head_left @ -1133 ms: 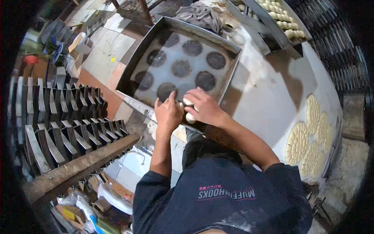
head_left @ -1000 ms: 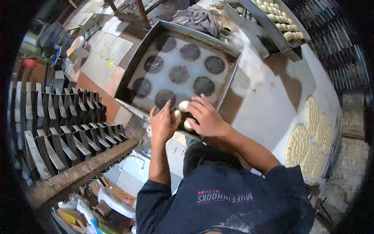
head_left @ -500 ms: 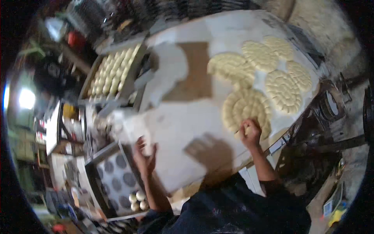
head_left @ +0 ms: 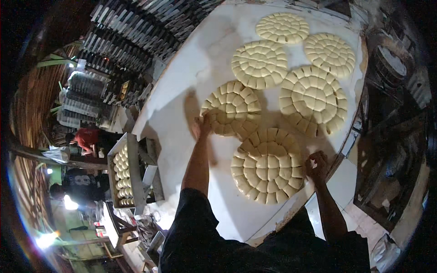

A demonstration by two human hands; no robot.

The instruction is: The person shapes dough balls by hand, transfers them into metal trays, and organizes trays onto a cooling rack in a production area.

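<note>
Across the white-topped table (head_left: pixel 211 54) lie 6 pale, flat dough rounds (head_left: pixel 267 166) cut into segments, to which the work has just shifted from the square metal pan, putting cut dough within reach. The bare left hand (head_left: pixel 203 125) is at 1 round's left edge, its grip unclear; the bare right hand (head_left: pixel 317 164) curls beside the nearest round, whether clenched or grasping something I cannot tell

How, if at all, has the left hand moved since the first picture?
Yes: relative to the white table, the left hand moved toward the cut dough rounds.
</note>
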